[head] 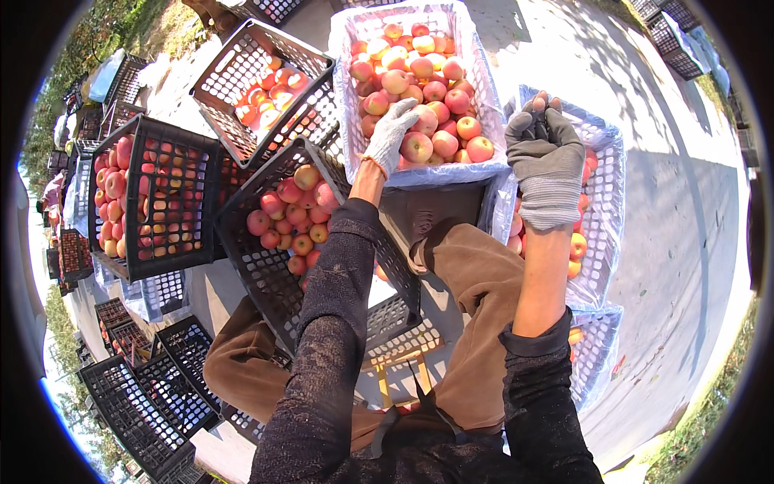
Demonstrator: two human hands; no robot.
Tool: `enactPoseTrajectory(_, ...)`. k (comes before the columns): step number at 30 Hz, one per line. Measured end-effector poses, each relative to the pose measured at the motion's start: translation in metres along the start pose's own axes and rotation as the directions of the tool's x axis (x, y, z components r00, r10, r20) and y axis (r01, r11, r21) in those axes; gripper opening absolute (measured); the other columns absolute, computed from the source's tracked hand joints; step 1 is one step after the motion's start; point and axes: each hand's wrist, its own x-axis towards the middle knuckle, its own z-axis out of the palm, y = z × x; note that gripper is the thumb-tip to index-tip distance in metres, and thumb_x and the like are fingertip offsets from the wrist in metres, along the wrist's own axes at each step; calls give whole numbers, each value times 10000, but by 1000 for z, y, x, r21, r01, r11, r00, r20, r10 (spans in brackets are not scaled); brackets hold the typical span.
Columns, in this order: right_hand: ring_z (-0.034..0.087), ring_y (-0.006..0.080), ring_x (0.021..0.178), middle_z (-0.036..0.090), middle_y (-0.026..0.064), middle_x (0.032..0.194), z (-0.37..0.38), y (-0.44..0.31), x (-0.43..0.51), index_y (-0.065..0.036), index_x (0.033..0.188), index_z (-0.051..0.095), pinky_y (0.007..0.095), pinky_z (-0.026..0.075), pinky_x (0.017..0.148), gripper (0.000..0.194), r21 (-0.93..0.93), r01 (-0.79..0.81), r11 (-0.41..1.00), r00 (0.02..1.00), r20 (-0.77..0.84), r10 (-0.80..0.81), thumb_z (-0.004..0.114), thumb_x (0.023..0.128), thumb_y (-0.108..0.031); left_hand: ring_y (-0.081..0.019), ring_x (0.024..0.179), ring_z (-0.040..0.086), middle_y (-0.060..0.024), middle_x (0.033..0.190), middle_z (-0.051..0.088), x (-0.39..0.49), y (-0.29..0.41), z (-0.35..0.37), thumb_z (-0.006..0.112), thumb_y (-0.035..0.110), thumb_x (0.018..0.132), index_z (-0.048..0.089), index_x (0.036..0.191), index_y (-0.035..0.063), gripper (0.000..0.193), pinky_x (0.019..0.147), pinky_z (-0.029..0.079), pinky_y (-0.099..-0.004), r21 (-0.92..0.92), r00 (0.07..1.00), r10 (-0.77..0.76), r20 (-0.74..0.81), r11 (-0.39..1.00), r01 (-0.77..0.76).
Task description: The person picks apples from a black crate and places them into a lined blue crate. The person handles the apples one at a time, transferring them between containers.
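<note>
My left hand (390, 134), in a pale knitted glove, curls its fingers against the side of a red-yellow apple (426, 121). That apple is at the left-middle of a heap of apples (444, 144) in a plastic-lined crate (417, 176) in front of me. My right hand (545, 160) wears a grey glove with a darker palm and bare fingertips. Its fingers are bunched together, palm up, and no object shows in them. It hovers over the near-left part of a second lined crate (598, 224), hiding some of the apples there.
A tilted black plastic crate (260, 290) holding apples leans by my left knee. More apple-filled crates (175, 199) stand to the left, another black crate (221, 81) behind them. Stacked crates (139, 417) are at lower left. Concrete ground (671, 224) stretches along the right.
</note>
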Motion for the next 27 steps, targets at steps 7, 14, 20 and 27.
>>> enactPoseTrajectory(7, 681, 210, 892, 681, 80, 1054, 2, -2, 1, -102, 1095, 597, 405, 575, 731, 236, -8, 35, 999, 999, -32, -35, 524, 909, 25, -163, 1092, 603, -70, 1173, 668, 14, -31, 20, 610, 218, 961, 629, 1237, 3, 350, 947, 483, -285, 430, 878, -60, 475, 886, -172)
enactPoseTrajectory(14, 680, 212, 892, 678, 85, 1047, -2, -11, 8, -97, 1099, 593, 403, 575, 732, 236, 6, 115, 993, 990, -86, -114, 518, 912, 24, -160, 939, 644, -56, 1042, 701, -12, -16, 7, 580, 90, 952, 666, 1143, -11, 232, 850, 513, -276, 165, 992, 120, -33, 980, -113)
enactPoseTrajectory(20, 678, 211, 890, 676, 90, 1042, 3, -3, -1, -87, 1098, 591, 401, 577, 725, 228, 6, 99, 995, 994, -40, -99, 513, 915, 25, -163, 1076, 623, -64, 1146, 677, -11, -12, 7, 557, 44, 934, 615, 1248, -12, 324, 949, 492, -285, 310, 984, 178, 8, 935, -171)
enactPoseTrajectory(27, 683, 196, 905, 694, 84, 1066, -2, -12, -1, -74, 1106, 610, 408, 582, 745, 224, -8, 91, 996, 996, 5, -91, 519, 922, 15, -356, 1234, 511, -177, 1329, 526, 50, -27, 83, 665, 211, 777, 521, 1357, 168, 599, 1011, 453, -435, 908, 973, 76, 218, 350, -231)
